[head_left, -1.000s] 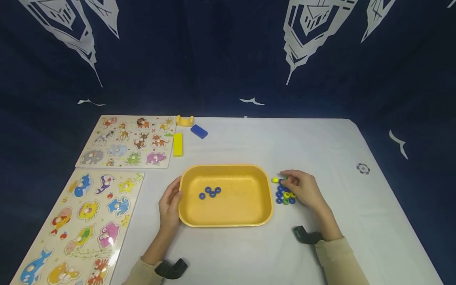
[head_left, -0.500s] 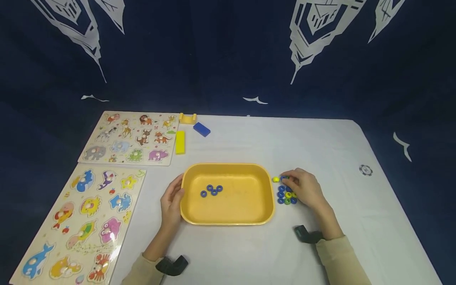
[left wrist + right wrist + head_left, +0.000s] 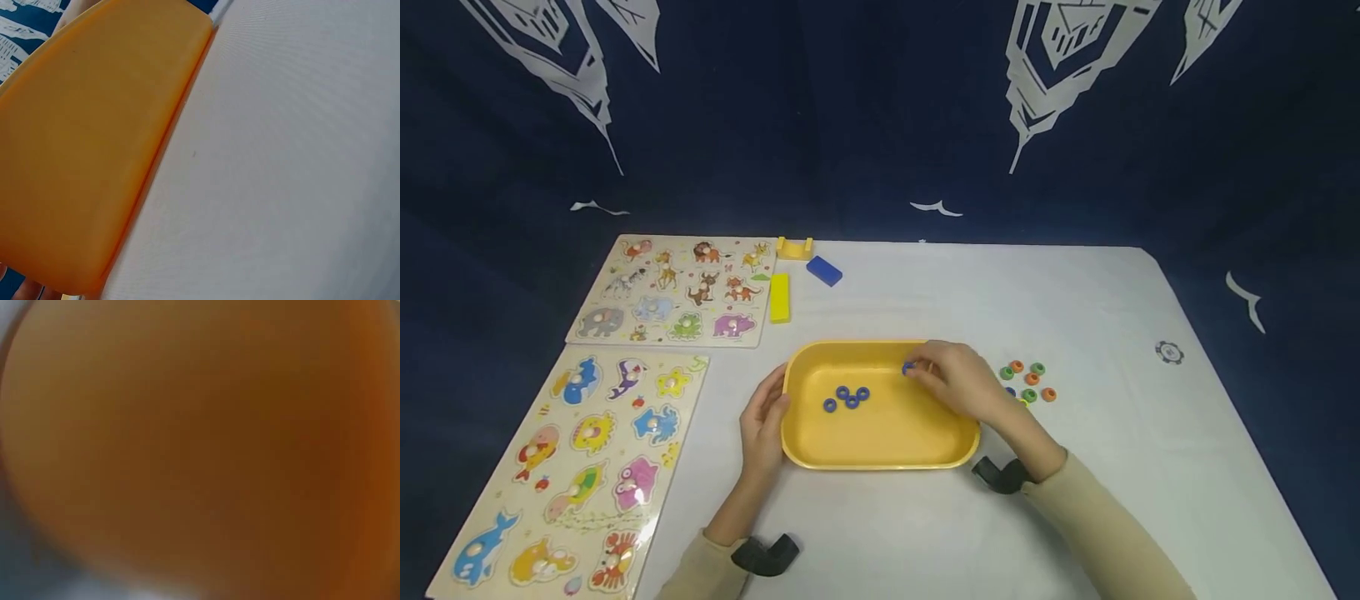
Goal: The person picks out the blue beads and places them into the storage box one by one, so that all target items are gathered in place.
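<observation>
A yellow tray stands on the white table with several blue beads in its left half. My left hand holds the tray's left side, thumb at the rim and fingers along the outer wall. Over the tray's back right part, my right hand pinches one blue bead between thumb and fingertips. The left wrist view is mostly the tray's outer wall, with a bit of fingers at the lower left. Blurred orange-brown tray wall fills the right wrist view.
Right of the tray lie loose green and orange beads, partly hidden by my right hand. Two animal puzzle boards cover the left side. Behind the tray are a yellow block, a blue block and a yellow notched piece.
My right hand has picked a blue bead from the pile and moved left over the tray with it. Orange and green beads now show in the pile. My left hand stays at the tray.
</observation>
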`<state>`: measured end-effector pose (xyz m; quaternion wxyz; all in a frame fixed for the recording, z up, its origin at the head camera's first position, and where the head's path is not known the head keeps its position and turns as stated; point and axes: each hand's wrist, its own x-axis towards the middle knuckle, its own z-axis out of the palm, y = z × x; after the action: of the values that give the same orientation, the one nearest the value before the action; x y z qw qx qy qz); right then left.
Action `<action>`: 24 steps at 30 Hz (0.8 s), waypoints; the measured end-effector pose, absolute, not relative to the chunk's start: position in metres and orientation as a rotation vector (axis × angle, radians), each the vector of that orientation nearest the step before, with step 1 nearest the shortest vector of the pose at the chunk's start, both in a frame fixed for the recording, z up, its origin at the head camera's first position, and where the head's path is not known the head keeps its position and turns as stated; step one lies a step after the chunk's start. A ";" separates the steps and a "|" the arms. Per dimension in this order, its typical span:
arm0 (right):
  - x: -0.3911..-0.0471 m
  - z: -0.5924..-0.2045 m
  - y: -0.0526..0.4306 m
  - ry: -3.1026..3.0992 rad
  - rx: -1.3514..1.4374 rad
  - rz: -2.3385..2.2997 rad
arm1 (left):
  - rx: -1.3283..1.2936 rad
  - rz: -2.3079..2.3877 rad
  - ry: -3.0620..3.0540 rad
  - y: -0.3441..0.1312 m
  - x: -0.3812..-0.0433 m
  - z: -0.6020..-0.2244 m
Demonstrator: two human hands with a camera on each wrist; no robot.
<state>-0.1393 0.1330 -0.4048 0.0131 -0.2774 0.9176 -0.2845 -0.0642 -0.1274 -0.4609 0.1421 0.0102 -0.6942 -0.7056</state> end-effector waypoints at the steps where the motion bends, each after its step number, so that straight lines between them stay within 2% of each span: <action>1: -0.140 -0.407 0.124 2.853 -0.882 -0.816 | 0.031 -2.034 -2.004 -0.127 -0.064 -0.461; 7: -0.137 -0.427 0.088 2.830 -0.887 -0.537 | 0.039 -2.026 -2.021 -0.128 -0.064 -0.462; 13: -0.137 -0.438 0.073 2.762 -0.899 -0.604 | 0.027 -2.021 -2.024 -0.128 -0.063 -0.460; 19: -0.137 -0.433 0.079 2.723 -0.887 -0.692 | 0.044 -2.013 -2.032 -0.128 -0.063 -0.459; 24: -0.134 -0.417 0.104 2.750 -0.902 -0.972 | 0.037 -2.002 -2.040 -0.127 -0.063 -0.458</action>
<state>-0.1335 0.1044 -0.4167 0.0443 -0.2951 0.8999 -0.3181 -0.0635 -0.1269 -0.4582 0.1409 0.0129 -0.7065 -0.6934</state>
